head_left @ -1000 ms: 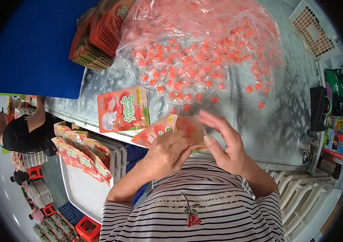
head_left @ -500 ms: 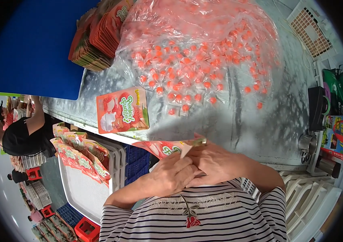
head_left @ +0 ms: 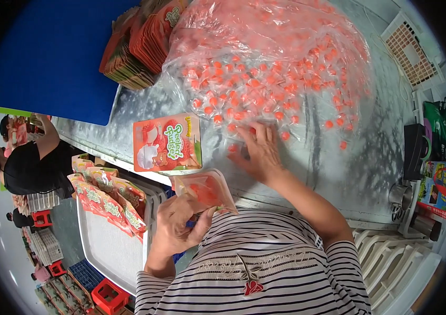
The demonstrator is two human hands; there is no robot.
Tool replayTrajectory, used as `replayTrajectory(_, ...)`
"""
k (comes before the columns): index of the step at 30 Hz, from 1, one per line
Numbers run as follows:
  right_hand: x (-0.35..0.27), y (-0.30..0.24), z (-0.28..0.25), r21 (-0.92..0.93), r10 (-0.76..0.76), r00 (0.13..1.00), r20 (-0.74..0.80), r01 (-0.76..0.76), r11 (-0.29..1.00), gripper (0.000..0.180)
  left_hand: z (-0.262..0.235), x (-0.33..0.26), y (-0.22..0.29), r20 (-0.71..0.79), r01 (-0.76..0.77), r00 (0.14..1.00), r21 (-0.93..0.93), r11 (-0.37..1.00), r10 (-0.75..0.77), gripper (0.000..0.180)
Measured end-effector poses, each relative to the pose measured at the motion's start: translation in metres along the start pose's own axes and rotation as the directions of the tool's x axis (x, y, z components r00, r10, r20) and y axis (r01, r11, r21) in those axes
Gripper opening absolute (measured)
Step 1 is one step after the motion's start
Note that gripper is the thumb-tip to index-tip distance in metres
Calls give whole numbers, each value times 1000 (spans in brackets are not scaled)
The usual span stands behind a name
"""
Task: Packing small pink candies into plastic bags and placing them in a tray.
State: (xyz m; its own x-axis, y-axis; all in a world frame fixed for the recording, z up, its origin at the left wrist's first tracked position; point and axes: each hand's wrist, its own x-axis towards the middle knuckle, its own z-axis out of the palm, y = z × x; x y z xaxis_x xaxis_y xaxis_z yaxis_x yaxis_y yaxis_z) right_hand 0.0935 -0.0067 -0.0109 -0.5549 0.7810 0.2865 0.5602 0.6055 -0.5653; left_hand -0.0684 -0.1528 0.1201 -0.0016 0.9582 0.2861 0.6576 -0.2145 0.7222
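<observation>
My left hand grips a pink candy pouch at the table's front edge. The pouch's mouth gapes toward me, and some orange-red pieces show inside. Over the near edge of the candy pile, my right hand has its fingers apart, with the fingertips among individually wrapped orange-red candies. A loose wrapped candy lies beside its thumb. Left of the candies a flat printed pouch with a strawberry picture rests on the table.
A large clear plastic bag covers the candy pile's far part. Stacked flat pouches stand beside a blue board. Filled pouches sit in a white tray at my left. A co-worker in black is further left.
My hands, together at the pouch before, have parted. The left hand has moved left with the pouch, now gaping; the right hand has reached forward to the candies.
</observation>
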Motion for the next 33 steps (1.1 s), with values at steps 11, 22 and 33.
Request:
replayTrajectory(11, -47, 23, 16, -90, -82, 996, -38, 78, 993, 41, 6, 3, -7, 6, 77, 997, -63, 995, -77, 9)
replayTrajectory(22, -47, 53, -54, 18, 40, 989, -145, -38, 999, 21, 10, 4, -8, -9, 79, 997, -79, 994, -80, 10)
replayTrajectory(33, -78, 55, -80, 115, 179, 983, 26, -181, 977, 65, 14, 5, -10, 5, 76, 997, -67, 995, -76, 10)
